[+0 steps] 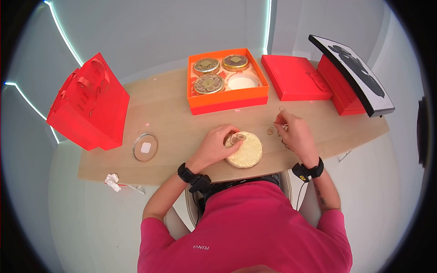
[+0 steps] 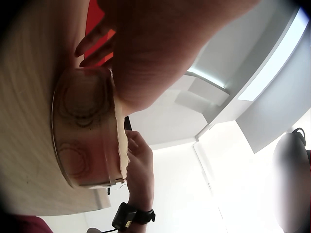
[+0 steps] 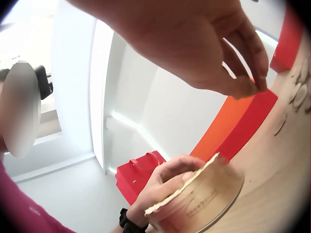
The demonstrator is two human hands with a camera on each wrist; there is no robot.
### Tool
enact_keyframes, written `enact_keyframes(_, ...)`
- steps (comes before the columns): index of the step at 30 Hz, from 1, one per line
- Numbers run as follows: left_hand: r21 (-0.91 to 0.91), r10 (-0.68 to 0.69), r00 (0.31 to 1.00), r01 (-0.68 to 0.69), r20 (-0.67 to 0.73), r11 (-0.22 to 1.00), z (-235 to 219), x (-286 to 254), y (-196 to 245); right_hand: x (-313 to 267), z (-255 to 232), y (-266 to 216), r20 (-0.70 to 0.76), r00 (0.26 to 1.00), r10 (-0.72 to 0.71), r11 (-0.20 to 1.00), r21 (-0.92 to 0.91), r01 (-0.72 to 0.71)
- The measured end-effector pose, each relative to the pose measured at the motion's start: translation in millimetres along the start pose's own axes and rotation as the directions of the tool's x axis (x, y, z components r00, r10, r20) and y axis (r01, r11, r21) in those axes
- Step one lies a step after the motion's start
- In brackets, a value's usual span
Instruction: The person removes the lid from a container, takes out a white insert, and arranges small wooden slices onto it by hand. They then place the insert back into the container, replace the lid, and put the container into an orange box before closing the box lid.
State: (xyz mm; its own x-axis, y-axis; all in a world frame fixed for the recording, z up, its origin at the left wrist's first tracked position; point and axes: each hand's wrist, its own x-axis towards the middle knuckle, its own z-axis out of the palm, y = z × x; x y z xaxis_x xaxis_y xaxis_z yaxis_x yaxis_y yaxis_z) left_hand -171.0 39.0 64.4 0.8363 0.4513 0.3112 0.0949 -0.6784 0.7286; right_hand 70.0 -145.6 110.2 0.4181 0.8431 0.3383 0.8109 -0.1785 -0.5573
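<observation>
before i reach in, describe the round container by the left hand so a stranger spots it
Find the open orange box across the wooden table. Come toward the pink shirt: the round container stands near the close edge, partly under the left hand. Its pale gold, maze-patterned top sets it apart from the darker-topped containers inside the box.

Studio-like interior, exact type unclear: grey walls (image 1: 159,32), glowing light strips (image 1: 267,27), wood-topped table (image 1: 168,123).
</observation>
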Motion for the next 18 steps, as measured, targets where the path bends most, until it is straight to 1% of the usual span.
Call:
enact_keyframes(1, 0.01, -0.063, 0.998, 0.063, 0.029, 0.998, -2, -1, 5, -2, 7, -7, 0.015, 1.0, -0.01, 1.0, 0.013, 0.01)
enact_keyframes(3, 0.008, -0.028, 1.0, 0.028, -0.009, 1.0, 1, -1, -2, -6, 21, -17, 0.042, 0.999, -0.032, 0.999, 0.041, 0.03)
enact_keyframes(4, 0.008, -0.009, 1.0, 0.01, -0.029, 1.0, 2, -1, -4, -6, 29, -17, 0.042, 0.994, -0.098, 0.99, 0.105, 0.093)
enact_keyframes(7, -0.043, 0.013, 0.997, -0.017, -0.075, 0.999, 5, -2, -2, -4, 38, -27, 0.001, 0.947, -0.322, 0.945, 0.057, 0.322)
enact_keyframes(10, 0.004, 0.057, 0.997, -0.057, -0.053, 0.998, 8, -1, -8, -7, 46, -37, 0.009, 0.932, -0.363, 0.931, -0.024, 0.363)
enact_keyframes(13, 0.053, 0.061, 0.998, -0.059, -0.031, 0.997, 8, -3, -14, -8, 48, -39, 0.078, 0.934, -0.349, 0.935, -0.027, 0.352)
enact_keyframes(16, 0.117, 0.111, 0.993, -0.114, 0.03, 0.987, 0, -7, -15, -10, 35, -41, 0.158, 0.937, -0.31, 0.95, 0.023, 0.31)
enact_keyframes(18, 0.096, 0.126, 0.99, -0.132, 0.064, 0.987, -3, -7, -13, -12, 33, -37, 0.177, 0.931, -0.321, 0.947, 0.038, 0.319)
